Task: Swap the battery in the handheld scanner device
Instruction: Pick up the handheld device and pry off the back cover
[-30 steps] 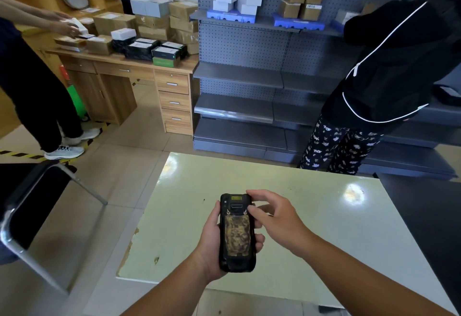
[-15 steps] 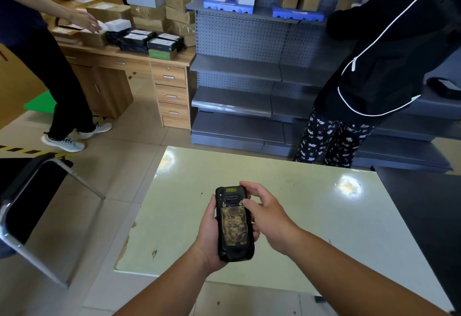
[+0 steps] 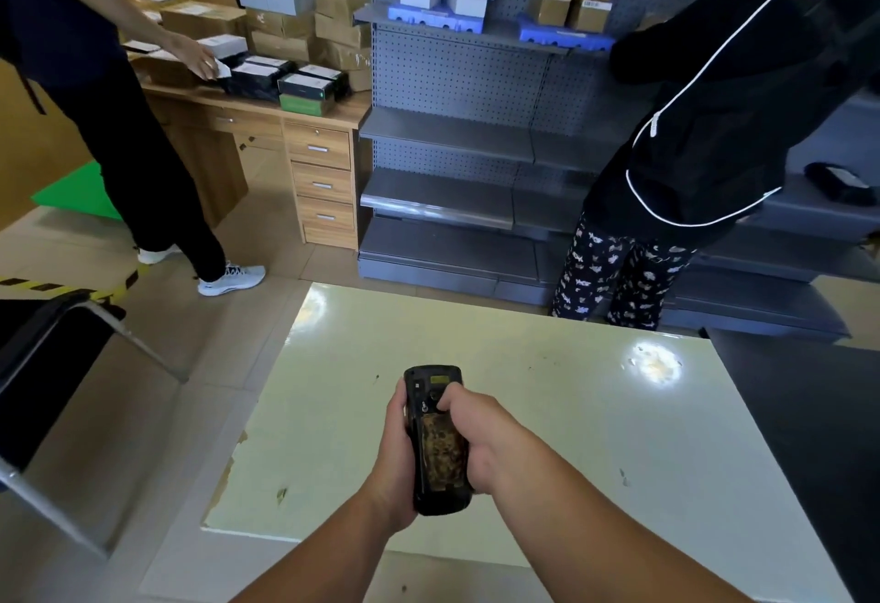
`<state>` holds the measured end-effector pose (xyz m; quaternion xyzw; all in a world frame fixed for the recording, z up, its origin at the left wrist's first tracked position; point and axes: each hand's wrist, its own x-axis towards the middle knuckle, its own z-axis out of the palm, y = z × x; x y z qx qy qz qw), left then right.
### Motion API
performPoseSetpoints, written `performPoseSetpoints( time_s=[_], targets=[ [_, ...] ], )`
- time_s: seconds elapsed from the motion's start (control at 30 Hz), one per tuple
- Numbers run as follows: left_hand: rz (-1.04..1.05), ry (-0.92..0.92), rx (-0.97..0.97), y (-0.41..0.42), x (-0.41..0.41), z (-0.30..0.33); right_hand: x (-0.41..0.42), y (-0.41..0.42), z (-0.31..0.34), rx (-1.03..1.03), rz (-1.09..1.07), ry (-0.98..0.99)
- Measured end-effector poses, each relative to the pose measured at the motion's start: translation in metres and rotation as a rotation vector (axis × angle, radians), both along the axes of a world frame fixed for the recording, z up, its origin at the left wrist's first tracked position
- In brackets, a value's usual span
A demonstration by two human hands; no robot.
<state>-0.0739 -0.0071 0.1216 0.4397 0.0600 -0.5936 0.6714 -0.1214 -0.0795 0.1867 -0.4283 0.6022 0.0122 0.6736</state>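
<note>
I hold a black handheld scanner back side up above the near part of a pale green table. Its back carries a worn, yellowish-brown panel, and a small yellow label sits near its top end. My left hand cups the scanner from below and along its left side. My right hand wraps its right side, with the thumb pressed on the back just above the worn panel. No separate battery is in sight.
A person in a black jacket stands at grey shelving beyond the table's far edge. Another person handles boxes on a wooden desk at the left. A black chair stands left of the table.
My right hand has closed in from the scanner's top right and now grips its right side, thumb on the back. The person at the left stepped nearer the desk.
</note>
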Motion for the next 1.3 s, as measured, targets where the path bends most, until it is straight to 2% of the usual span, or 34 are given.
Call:
performPoseSetpoints(
  time_s=[0.4,0.57,0.63,0.7,0.77,0.83,0.9,0.97,1.2,1.3],
  targets=[
    [-0.030,0.023,-0.046,-0.009,0.005,-0.017,0.006,-0.015,0.008,0.102,-0.013,0.054],
    [-0.035,0.030,-0.033,-0.013,0.006,-0.016,0.003,-0.019,0.002,0.118,-0.023,-0.006],
    [-0.040,0.048,-0.021,-0.013,0.009,-0.017,0.003,-0.018,-0.010,-0.071,0.009,-0.003],
    [-0.053,0.050,-0.004,-0.013,0.015,-0.019,-0.005,-0.010,-0.025,-0.521,0.097,0.053],
    [-0.071,0.059,0.011,-0.014,0.021,-0.020,-0.018,0.003,-0.029,-0.988,0.335,0.102],
    [-0.060,0.080,0.026,-0.014,0.024,-0.023,-0.025,0.012,-0.029,-1.210,0.562,0.138],
    [-0.046,0.103,0.029,-0.015,0.025,-0.022,-0.026,0.014,-0.031,-1.237,0.682,0.200],
    [-0.036,0.108,0.030,-0.015,0.024,-0.023,-0.024,0.011,-0.031,-1.231,0.712,0.232],
    [-0.044,0.077,0.038,-0.015,0.017,-0.025,-0.028,0.005,-0.032,-0.997,0.518,0.100],
    [0.003,0.071,0.029,-0.015,0.013,-0.027,-0.032,0.014,-0.037,-1.021,0.462,0.068]
  ],
)
